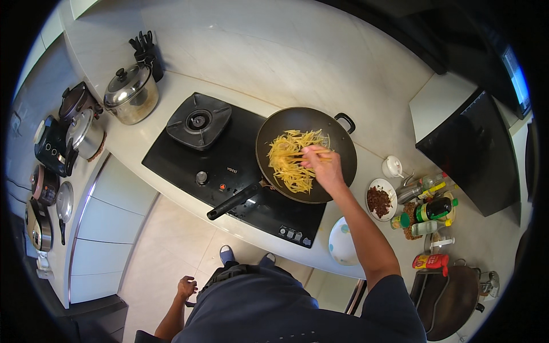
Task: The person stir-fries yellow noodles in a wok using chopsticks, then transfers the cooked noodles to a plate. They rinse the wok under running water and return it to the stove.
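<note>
A dark wok with a long black handle rests over the right burner of the black gas hob. Thin yellow strips of food, which look like shredded potato, lie in it. My right hand is closed around a pair of wooden chopsticks, their tips among the strips. Down beside my body hangs my left hand, away from the counter, fingers loosely curled; nothing shows in it. A plate of dark reddish-brown pieces stands right of the wok, and a white patterned plate sits partly behind my right forearm.
Bottles, a small white lidded pot and a red squeeze bottle crowd the right counter. Left of the hob stands a large steel pot beside a knife block. Several cookers and pans line the left counter.
</note>
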`<action>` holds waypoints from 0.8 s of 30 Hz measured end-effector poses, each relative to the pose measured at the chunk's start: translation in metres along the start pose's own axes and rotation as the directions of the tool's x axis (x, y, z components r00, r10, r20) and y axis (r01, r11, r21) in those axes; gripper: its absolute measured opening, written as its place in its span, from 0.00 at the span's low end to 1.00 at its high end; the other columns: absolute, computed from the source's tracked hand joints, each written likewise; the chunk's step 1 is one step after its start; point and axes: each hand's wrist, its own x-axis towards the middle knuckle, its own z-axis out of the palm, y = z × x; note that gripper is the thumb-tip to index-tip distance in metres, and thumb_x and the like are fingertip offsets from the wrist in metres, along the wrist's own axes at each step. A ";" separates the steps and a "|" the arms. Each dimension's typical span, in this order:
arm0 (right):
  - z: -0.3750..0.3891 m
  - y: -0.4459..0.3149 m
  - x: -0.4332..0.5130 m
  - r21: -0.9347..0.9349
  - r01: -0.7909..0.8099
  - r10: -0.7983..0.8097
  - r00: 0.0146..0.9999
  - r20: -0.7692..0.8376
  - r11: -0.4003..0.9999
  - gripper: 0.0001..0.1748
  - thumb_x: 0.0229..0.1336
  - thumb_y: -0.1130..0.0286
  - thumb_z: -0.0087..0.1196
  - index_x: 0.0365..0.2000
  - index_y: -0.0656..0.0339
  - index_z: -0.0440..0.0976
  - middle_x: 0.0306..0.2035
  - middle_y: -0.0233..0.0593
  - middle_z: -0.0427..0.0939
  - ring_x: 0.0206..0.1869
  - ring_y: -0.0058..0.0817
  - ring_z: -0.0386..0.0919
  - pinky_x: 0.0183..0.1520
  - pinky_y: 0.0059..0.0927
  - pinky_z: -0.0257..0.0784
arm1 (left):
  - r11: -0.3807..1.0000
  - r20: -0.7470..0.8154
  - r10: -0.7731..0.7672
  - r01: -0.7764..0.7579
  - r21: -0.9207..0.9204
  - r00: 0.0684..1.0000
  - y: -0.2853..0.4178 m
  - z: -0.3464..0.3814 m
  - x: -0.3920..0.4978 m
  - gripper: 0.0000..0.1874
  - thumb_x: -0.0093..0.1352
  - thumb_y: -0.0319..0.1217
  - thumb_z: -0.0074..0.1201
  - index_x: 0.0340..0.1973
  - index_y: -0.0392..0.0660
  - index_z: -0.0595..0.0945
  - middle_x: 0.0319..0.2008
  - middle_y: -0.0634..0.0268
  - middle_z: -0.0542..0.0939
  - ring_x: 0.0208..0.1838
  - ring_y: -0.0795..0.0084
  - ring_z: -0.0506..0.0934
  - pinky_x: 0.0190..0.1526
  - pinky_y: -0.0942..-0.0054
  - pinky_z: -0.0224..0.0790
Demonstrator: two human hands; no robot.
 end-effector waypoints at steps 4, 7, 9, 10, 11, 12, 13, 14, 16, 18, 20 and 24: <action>0.000 0.005 0.014 -0.096 0.044 -0.046 0.999 -0.017 0.994 0.15 0.67 0.66 0.60 0.39 0.72 0.82 0.35 0.40 0.85 0.31 0.25 0.84 0.37 0.24 0.81 | 1.000 -0.019 0.016 -0.016 0.015 1.000 0.009 0.002 -0.002 0.22 0.66 0.23 0.54 0.57 0.34 0.75 0.36 0.49 0.84 0.30 0.63 0.84 0.29 0.65 0.81; -0.036 0.019 0.045 -0.300 0.110 -0.185 0.955 -0.233 0.947 0.13 0.67 0.66 0.60 0.37 0.69 0.82 0.30 0.35 0.85 0.27 0.21 0.82 0.32 0.23 0.77 | 0.999 -0.034 0.025 -0.027 -0.040 0.999 0.014 0.003 -0.002 0.22 0.67 0.23 0.54 0.57 0.34 0.75 0.37 0.49 0.83 0.30 0.64 0.84 0.30 0.66 0.81; -0.057 0.023 0.057 -0.506 0.144 -0.322 0.903 -0.285 0.851 0.13 0.67 0.66 0.59 0.37 0.68 0.82 0.29 0.33 0.84 0.26 0.19 0.80 0.32 0.22 0.75 | 0.998 -0.024 0.024 -0.025 -0.064 0.999 0.011 0.004 0.001 0.22 0.67 0.23 0.55 0.56 0.34 0.75 0.38 0.49 0.83 0.30 0.64 0.84 0.30 0.66 0.81; -0.059 0.034 0.058 -0.462 0.146 -0.293 0.919 -0.264 0.875 0.13 0.67 0.66 0.59 0.38 0.68 0.82 0.29 0.33 0.84 0.27 0.19 0.81 0.32 0.22 0.75 | 0.999 -0.019 0.039 -0.039 -0.007 0.999 0.012 0.005 0.000 0.22 0.67 0.23 0.55 0.56 0.34 0.75 0.37 0.49 0.83 0.30 0.64 0.84 0.30 0.66 0.81; -0.059 0.046 0.059 -0.418 0.145 -0.264 0.933 -0.243 0.897 0.13 0.67 0.66 0.59 0.38 0.68 0.82 0.30 0.33 0.84 0.27 0.20 0.81 0.32 0.22 0.75 | 0.997 -0.011 0.055 -0.054 0.051 0.998 0.013 0.006 -0.003 0.21 0.67 0.23 0.55 0.56 0.34 0.75 0.36 0.50 0.83 0.30 0.64 0.84 0.29 0.66 0.81; -0.058 0.053 0.059 -0.373 0.144 -0.238 0.946 -0.218 0.917 0.13 0.67 0.65 0.59 0.39 0.68 0.82 0.30 0.34 0.84 0.28 0.20 0.81 0.33 0.22 0.75 | 0.992 -0.004 0.070 -0.069 0.107 0.998 0.018 0.006 -0.005 0.21 0.67 0.23 0.55 0.56 0.34 0.75 0.35 0.50 0.83 0.29 0.64 0.84 0.29 0.66 0.81; -0.048 0.052 0.055 -0.336 0.203 -0.252 0.961 -0.111 0.920 0.14 0.67 0.65 0.59 0.40 0.69 0.82 0.31 0.37 0.84 0.29 0.22 0.83 0.34 0.22 0.77 | 0.973 0.046 0.166 -0.172 0.157 0.985 0.009 0.004 -0.002 0.21 0.66 0.23 0.55 0.56 0.34 0.75 0.35 0.51 0.84 0.29 0.64 0.84 0.28 0.66 0.80; -0.023 0.029 0.045 -0.218 0.121 -0.144 0.985 -0.093 0.968 0.14 0.67 0.65 0.59 0.40 0.69 0.81 0.31 0.39 0.84 0.30 0.23 0.83 0.34 0.23 0.78 | 0.945 0.085 0.249 -0.262 0.196 0.965 -0.025 -0.002 0.010 0.21 0.66 0.23 0.55 0.56 0.34 0.75 0.34 0.51 0.84 0.29 0.64 0.84 0.28 0.66 0.80; 0.009 -0.007 0.028 -0.041 0.030 -0.031 0.999 -0.025 0.999 0.15 0.67 0.65 0.59 0.40 0.71 0.81 0.32 0.41 0.84 0.31 0.24 0.84 0.35 0.23 0.80 | 0.961 0.145 0.074 -0.032 -0.274 0.987 -0.061 -0.012 0.033 0.21 0.66 0.23 0.55 0.56 0.35 0.75 0.31 0.52 0.84 0.28 0.62 0.84 0.26 0.66 0.80; 0.013 -0.013 0.017 0.066 0.031 -0.033 0.999 0.031 0.997 0.16 0.67 0.64 0.59 0.40 0.71 0.81 0.32 0.43 0.84 0.31 0.24 0.84 0.34 0.24 0.80 | 0.996 0.051 0.085 -0.086 0.026 0.995 -0.007 -0.002 0.004 0.21 0.67 0.23 0.55 0.56 0.34 0.75 0.33 0.52 0.84 0.29 0.62 0.84 0.27 0.65 0.80; 0.010 -0.007 0.026 -0.065 -0.014 0.014 1.000 0.002 0.998 0.16 0.67 0.64 0.60 0.40 0.71 0.81 0.31 0.42 0.84 0.30 0.24 0.84 0.33 0.24 0.80 | 0.990 -0.016 0.073 -0.070 0.124 0.997 0.012 -0.002 -0.016 0.21 0.67 0.23 0.54 0.56 0.34 0.74 0.34 0.51 0.84 0.29 0.62 0.84 0.28 0.65 0.81; -0.026 0.011 0.060 -0.312 0.030 -0.111 0.962 -0.248 0.950 0.15 0.66 0.62 0.59 0.36 0.67 0.82 0.27 0.36 0.83 0.26 0.20 0.81 0.32 0.24 0.77 | 0.999 -0.034 0.028 -0.028 -0.017 0.999 0.009 -0.004 0.000 0.21 0.68 0.23 0.54 0.57 0.33 0.74 0.37 0.49 0.84 0.31 0.62 0.84 0.30 0.65 0.81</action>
